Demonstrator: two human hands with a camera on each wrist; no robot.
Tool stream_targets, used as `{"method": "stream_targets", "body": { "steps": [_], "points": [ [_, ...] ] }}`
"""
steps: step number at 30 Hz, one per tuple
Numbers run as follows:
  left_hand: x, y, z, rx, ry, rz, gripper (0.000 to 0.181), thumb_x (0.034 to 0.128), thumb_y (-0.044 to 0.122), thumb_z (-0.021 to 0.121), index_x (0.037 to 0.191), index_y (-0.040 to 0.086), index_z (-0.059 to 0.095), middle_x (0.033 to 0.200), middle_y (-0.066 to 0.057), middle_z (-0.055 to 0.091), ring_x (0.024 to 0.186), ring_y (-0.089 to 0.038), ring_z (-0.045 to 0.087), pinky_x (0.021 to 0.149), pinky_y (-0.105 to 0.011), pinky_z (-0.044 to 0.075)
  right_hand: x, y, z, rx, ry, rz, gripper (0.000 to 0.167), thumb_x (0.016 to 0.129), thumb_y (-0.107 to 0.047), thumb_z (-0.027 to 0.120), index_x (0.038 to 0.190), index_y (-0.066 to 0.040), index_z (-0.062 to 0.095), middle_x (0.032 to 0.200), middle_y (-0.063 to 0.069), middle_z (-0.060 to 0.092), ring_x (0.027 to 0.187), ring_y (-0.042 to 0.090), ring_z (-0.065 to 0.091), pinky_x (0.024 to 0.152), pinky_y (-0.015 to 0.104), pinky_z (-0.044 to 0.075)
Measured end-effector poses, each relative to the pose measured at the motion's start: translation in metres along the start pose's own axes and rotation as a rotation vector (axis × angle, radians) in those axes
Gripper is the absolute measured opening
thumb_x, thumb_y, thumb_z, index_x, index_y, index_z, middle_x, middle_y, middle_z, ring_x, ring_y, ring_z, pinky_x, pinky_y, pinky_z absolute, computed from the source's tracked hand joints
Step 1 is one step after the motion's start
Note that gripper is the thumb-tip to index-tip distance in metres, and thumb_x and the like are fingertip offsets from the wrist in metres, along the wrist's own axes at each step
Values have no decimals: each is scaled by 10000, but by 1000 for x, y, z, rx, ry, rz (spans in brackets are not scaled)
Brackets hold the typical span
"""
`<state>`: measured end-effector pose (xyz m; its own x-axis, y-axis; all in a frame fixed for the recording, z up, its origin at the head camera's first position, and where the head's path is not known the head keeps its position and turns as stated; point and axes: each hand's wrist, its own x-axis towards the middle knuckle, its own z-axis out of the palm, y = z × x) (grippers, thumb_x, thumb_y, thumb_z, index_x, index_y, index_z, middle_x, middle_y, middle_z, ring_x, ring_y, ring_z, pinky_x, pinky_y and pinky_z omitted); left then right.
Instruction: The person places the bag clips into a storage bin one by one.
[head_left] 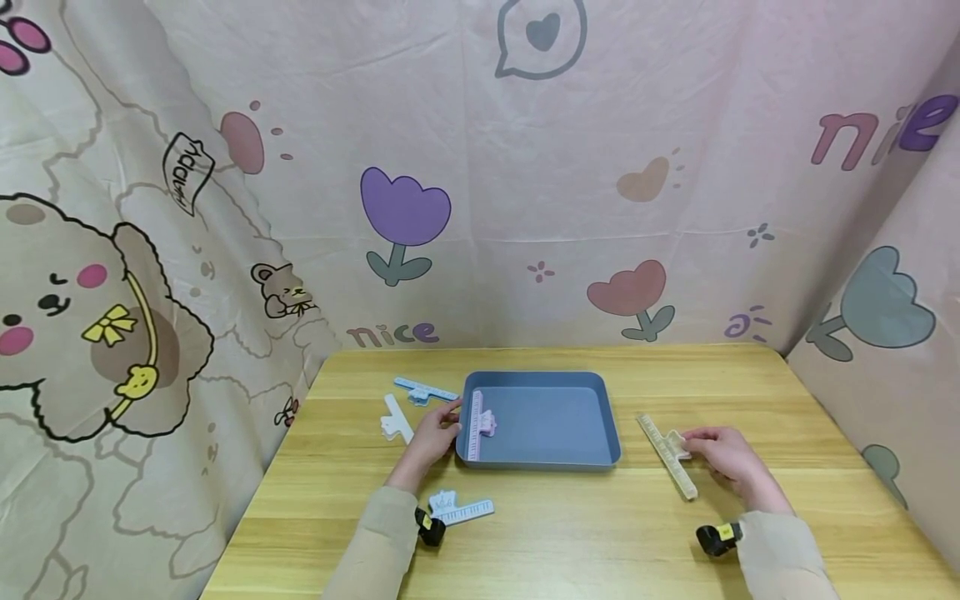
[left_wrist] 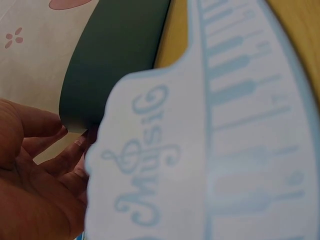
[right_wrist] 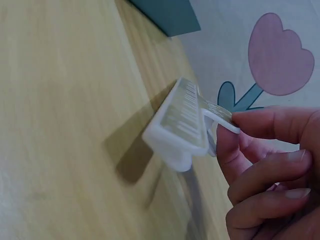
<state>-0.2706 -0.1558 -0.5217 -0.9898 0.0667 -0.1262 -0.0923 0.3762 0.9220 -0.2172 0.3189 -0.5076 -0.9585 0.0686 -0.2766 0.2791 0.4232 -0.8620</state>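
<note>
A cream piano-key clip (head_left: 667,457) is pinched at its handle between the thumb and fingers of my right hand (head_left: 723,457). In the right wrist view this clip (right_wrist: 182,117) is tilted and raised off the table, its shadow below. My left hand (head_left: 433,433) holds the left side of the blue-grey tray (head_left: 540,464); in the left wrist view its fingers meet at the tray's corner (left_wrist: 100,75). A pink-purple piano-key clip (head_left: 476,425) lies inside the tray along its left wall. Close under the left wrist is a light-blue "Music" clip (head_left: 461,510).
Left of the tray lie a blue clip (head_left: 426,390) and a white clip (head_left: 397,419), the latter partly behind the left hand. The wooden table (head_left: 570,542) ends at a printed curtain (head_left: 517,275) at the back and sides.
</note>
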Motion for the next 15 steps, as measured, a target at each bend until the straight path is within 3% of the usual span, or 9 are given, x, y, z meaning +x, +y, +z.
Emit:
{"method": "stream_targets", "body": {
  "steps": [7, 15],
  "points": [
    [0, 0, 0, -1, -3, 22, 497, 958, -1, 524, 1449, 68, 484, 1211, -207, 570, 964, -278, 559, 611, -322, 498, -5, -9, 2, 118, 8, 7, 468, 950, -177, 614, 1294, 125, 517, 642, -56, 498, 470, 41, 360, 414, 232, 335],
    [0, 0, 0, 6, -6, 13, 497, 964, -4, 520, 1452, 77, 482, 1227, -203, 567, 991, -279, 555, 638, -321, 500, -7, -20, 6, 217, 64, -42, 474, 961, -158, 609, 1311, 140, 492, 715, -38, 583, 434, 22, 342, 381, 240, 331]
  ]
}}
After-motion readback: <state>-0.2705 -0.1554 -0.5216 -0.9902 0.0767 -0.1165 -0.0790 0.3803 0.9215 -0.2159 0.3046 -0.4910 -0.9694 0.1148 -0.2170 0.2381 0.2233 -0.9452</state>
